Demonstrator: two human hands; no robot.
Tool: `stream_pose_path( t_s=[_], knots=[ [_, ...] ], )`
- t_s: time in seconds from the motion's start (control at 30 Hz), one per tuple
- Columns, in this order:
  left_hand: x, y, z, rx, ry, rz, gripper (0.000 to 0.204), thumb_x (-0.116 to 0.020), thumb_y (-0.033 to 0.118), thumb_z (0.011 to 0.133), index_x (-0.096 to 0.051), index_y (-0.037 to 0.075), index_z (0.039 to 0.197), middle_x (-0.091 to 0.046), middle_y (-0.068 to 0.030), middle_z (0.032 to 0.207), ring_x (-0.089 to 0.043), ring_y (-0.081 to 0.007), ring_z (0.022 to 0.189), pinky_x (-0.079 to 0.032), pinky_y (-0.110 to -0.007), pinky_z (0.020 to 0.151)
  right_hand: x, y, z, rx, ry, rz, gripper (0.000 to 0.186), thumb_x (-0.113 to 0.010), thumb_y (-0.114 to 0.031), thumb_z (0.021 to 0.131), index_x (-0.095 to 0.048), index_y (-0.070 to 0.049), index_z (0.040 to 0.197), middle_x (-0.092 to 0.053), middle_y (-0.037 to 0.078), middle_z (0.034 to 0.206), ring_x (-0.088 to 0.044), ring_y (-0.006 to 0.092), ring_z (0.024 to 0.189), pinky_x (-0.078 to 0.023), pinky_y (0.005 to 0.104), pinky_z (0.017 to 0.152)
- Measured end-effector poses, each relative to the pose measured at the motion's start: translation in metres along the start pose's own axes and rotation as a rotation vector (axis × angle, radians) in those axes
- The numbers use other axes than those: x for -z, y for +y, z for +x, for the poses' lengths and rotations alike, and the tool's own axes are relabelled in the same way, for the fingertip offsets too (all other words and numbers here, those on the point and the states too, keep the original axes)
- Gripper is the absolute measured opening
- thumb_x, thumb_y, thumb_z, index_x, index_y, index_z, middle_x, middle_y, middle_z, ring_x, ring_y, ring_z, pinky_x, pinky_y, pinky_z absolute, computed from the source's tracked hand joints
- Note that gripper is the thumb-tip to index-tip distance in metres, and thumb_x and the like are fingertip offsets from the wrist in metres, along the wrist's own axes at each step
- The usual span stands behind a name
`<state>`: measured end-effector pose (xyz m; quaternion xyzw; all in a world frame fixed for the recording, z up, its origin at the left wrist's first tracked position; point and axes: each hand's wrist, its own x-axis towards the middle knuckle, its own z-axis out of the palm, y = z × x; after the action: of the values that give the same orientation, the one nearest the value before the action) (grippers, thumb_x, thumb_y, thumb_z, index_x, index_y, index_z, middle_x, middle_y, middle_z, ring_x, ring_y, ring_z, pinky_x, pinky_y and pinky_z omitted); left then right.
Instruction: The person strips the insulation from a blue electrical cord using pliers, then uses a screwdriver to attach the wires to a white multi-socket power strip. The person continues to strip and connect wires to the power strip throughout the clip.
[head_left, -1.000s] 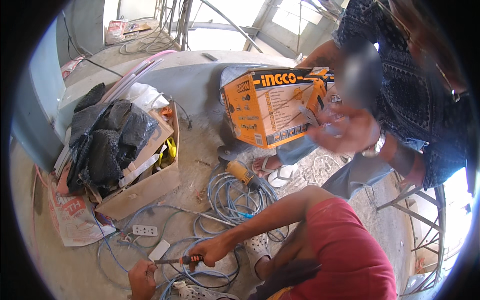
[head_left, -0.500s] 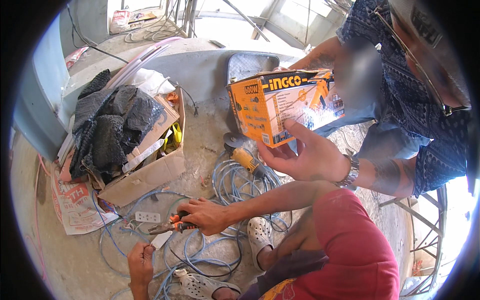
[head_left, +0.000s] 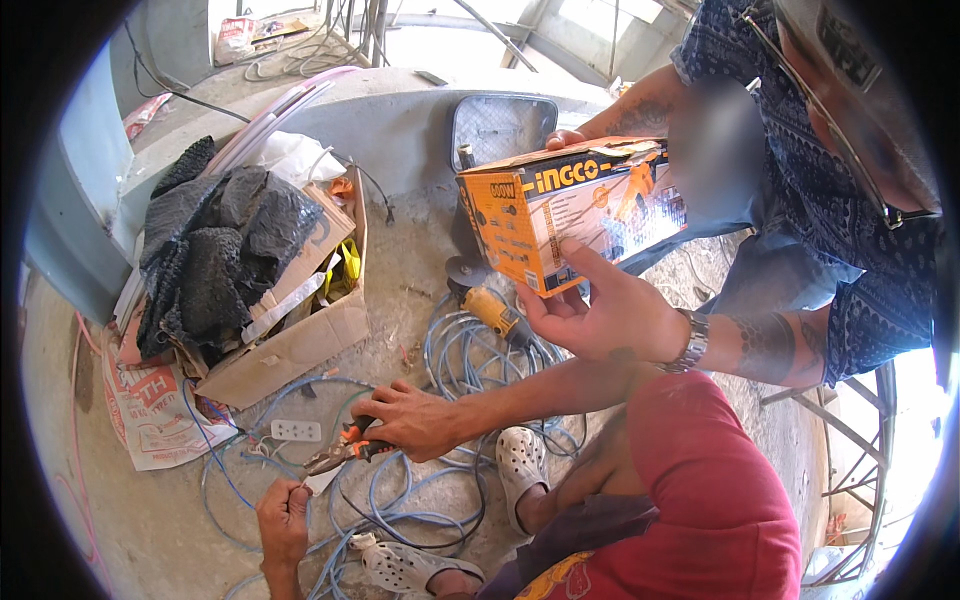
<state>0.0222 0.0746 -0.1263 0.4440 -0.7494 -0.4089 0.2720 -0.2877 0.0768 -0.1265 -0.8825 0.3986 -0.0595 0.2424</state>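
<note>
My right hand point(head_left: 412, 420) is closed around the orange-and-black handles of a pair of pliers point(head_left: 335, 455). The jaws point down and left, towards my left hand point(head_left: 283, 522). That hand is closed in a pinch by the jaw tips, beside a small white flat piece point(head_left: 320, 481); exactly what lies between its fingers is too small to make out. Just beyond the pliers, a white multi-socket outlet point(head_left: 296, 430) lies on the concrete among loops of blue cable point(head_left: 385, 520).
At right, a co-worker in a patterned shirt holds an orange-and-black tool box point(head_left: 575, 215). A yellow angle grinder point(head_left: 495, 315) rests on coiled cable below it. To the left stands a cardboard box point(head_left: 290, 350) heaped with black bubble wrap point(head_left: 225, 265). A grey tray point(head_left: 503, 128) leans behind.
The pliers have swung slightly, with their jaws pointing more steeply down towards my left hand. The fingers of my right hand have lifted a little. The co-worker's tool box has tilted slightly.
</note>
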Motion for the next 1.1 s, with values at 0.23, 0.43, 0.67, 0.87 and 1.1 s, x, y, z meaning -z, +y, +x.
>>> stream_pose_path(
  t_s=[0.23,0.43,0.67,0.87,1.1],
  knots=[
    [0.026,-0.016,-0.021,0.042,0.047,0.049,0.017,-0.058,0.015,0.095,-0.063,-0.001,0.091,-0.064,-0.0168,0.081,-0.061,-0.0329,0.074,-0.047,-0.04,0.069,0.021,-0.011,0.031,0.097,0.078,-0.244,0.043,-0.069,-0.014,0.073,-0.068,-0.021,0.116,-0.051,0.008,0.126,-0.049,0.032,0.117,-0.038,0.0485,0.097],
    [0.028,0.022,0.004,-0.037,-0.097,-0.039,0.017,-0.058,0.016,0.097,-0.064,0.0,0.098,-0.064,-0.0136,0.088,-0.062,-0.0273,0.082,-0.048,-0.036,0.075,0.048,-0.023,0.008,0.088,0.293,-0.363,0.037,-0.07,-0.007,0.068,-0.075,-0.016,0.104,-0.051,0.007,0.128,-0.047,0.0311,0.119,-0.037,0.0456,0.097],
    [0.03,0.02,-0.015,0.015,-0.049,-0.139,0.019,-0.06,0.018,0.097,-0.067,0.0,0.099,-0.067,-0.0109,0.087,-0.064,-0.0205,0.081,-0.049,-0.033,0.073,0.052,-0.03,0.024,0.146,0.198,-0.43,0.043,-0.074,-0.005,0.064,-0.073,-0.014,0.106,-0.046,0.006,0.136,-0.044,0.0308,0.122,-0.035,0.0503,0.102],
    [0.026,0.021,-0.01,0.038,-0.07,-0.082,0.021,-0.061,0.019,0.097,-0.067,0.0,0.099,-0.068,-0.0112,0.087,-0.063,-0.0201,0.079,-0.049,-0.032,0.072,0.049,-0.023,0.023,0.156,0.216,-0.429,0.039,-0.075,-0.006,0.064,-0.073,-0.014,0.103,-0.047,0.005,0.136,-0.043,0.0311,0.124,-0.035,0.0504,0.101],
    [0.03,0.024,-0.005,0.079,-0.089,-0.176,0.021,-0.06,0.019,0.098,-0.066,-0.001,0.1,-0.068,-0.0111,0.086,-0.063,-0.0207,0.078,-0.049,-0.032,0.071,0.053,-0.026,0.027,0.126,0.206,-0.434,0.043,-0.073,-0.004,0.066,-0.073,-0.014,0.107,-0.037,0.006,0.15,-0.037,0.0346,0.133,-0.031,0.0599,0.107]
  ],
)
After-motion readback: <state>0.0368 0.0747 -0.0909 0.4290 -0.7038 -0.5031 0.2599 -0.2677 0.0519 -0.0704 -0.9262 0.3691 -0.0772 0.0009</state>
